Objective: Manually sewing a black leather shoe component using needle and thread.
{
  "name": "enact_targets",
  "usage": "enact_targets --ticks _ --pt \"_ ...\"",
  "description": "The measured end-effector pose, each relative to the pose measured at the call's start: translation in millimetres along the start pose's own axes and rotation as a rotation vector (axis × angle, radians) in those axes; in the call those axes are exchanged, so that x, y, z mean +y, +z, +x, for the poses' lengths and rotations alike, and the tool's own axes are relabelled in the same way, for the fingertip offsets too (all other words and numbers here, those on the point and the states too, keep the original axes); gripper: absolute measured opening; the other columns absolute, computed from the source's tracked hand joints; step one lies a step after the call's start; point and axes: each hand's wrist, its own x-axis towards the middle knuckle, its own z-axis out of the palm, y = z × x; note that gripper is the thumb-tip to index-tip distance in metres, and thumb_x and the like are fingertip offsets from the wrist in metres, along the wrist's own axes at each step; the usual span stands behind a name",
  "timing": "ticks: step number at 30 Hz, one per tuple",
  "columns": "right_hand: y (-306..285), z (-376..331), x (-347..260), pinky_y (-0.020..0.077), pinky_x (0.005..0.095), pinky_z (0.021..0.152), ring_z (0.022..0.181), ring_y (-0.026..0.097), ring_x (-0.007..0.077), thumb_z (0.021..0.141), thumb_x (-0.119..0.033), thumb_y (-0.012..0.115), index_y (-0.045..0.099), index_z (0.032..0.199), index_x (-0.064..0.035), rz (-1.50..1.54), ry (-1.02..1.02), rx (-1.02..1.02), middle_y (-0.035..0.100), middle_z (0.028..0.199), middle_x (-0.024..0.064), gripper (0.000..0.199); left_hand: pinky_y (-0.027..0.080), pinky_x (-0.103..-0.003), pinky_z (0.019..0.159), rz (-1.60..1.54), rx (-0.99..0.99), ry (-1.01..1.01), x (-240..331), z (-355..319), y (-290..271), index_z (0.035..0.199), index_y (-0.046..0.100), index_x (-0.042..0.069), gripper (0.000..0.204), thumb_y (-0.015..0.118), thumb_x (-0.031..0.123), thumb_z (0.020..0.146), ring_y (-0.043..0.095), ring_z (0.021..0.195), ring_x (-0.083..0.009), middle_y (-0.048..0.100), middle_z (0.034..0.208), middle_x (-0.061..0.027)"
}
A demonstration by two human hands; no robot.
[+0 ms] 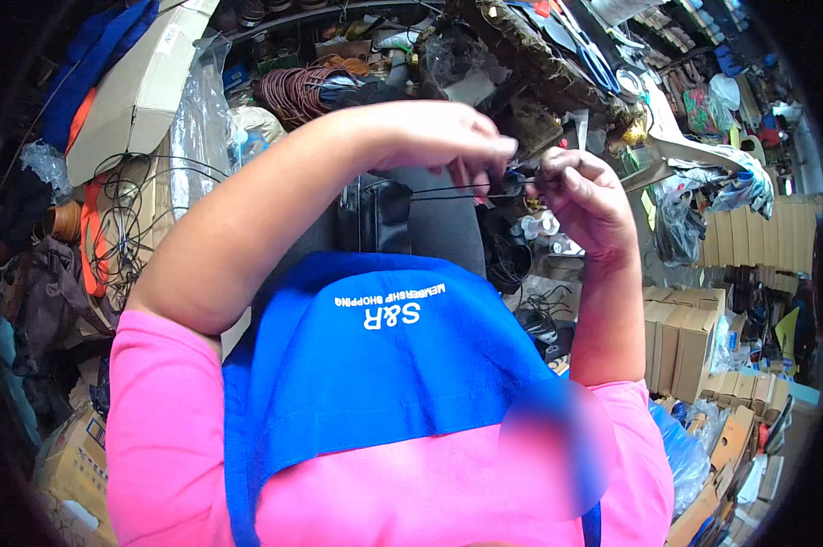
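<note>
A thin black cord (439, 197) stretches over my lap, from a shiny black leather-like item (382, 217) toward my hands. What kind of item it is, I cannot make out. My right hand (586, 193) has darkened fingertips pinched together on the far end of the cord. Left of it, my left hand (471, 150) is bent over the cord with curled fingers, a little blurred. One strand appears to end at its fingertips. The two hands are apart, in front of my knees.
Coiled brown cord (295, 94) lies beyond my left arm, near a large cardboard box (136, 87). Loose black wire (124, 219) loops at the left. Blue-handled scissors (596, 66) lie at the upper right. Stacked cardboard boxes (680, 342) stand beside my right arm.
</note>
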Motion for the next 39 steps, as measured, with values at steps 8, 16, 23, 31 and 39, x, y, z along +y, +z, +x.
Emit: enact_targets --ticks 8,16,23,31,39 --pt "21 16 -11 0.0447 0.0194 0.057 0.063 0.055 0.0043 0.077 -0.006 0.072 0.068 0.088 0.0000 -0.840 -0.035 0.233 0.065 0.073 -0.0001 0.012 0.049 -0.025 0.075 -0.174 0.121 0.109 -19 -29 6 0.093 0.065 -0.001 0.020 0.063 0.017 0.086 0.060 0.079 -0.0095 0.065 0.084 -0.0030" --pt "57 45 13 0.0502 0.0209 0.067 0.074 0.063 0.0091 0.081 0.000 0.068 0.068 0.093 0.0012 -0.373 -0.403 0.353 0.069 0.087 0.0059 0.012 0.051 -0.024 0.074 -0.729 0.499 0.457 -8 3 26 0.104 0.066 0.002 0.023 0.062 0.019 0.090 0.062 0.078 -0.0101 0.068 0.090 -0.0040" --pt "8 4 82 0.0462 0.0354 0.092 0.100 0.062 0.0201 0.092 -0.020 0.058 0.066 0.099 -0.0040 0.233 -0.196 0.319 0.065 0.107 0.0108 0.019 0.044 -0.036 0.077 -1.349 0.619 0.522 -22 -25 -5 0.084 0.051 0.009 0.025 0.045 0.029 0.098 0.060 0.087 -0.0248 0.059 0.084 -0.0079" --pt "30 22 60 0.0418 0.0313 0.078 0.073 0.048 0.0108 0.098 -0.037 0.043 0.060 0.119 -0.0111 0.512 0.036 -0.081 0.049 0.062 -0.0020 0.037 0.046 -0.035 0.058 0.809 0.652 0.430 -20 -109 16 0.080 0.055 0.003 0.023 0.061 0.025 0.087 0.057 0.063 -0.0248 0.053 0.065 -0.0088" --pt "105 62 94 0.0477 0.0437 0.068 0.072 0.062 0.0361 0.092 -0.035 0.052 0.064 0.082 -0.0004 -1.193 0.143 -0.177 0.061 0.072 0.0215 0.038 0.045 -0.039 0.066 1.521 0.580 0.128 -36 -173 -53 0.072 0.052 0.005 0.028 0.069 0.027 0.076 0.056 0.070 -0.0293 0.054 0.072 -0.0099"
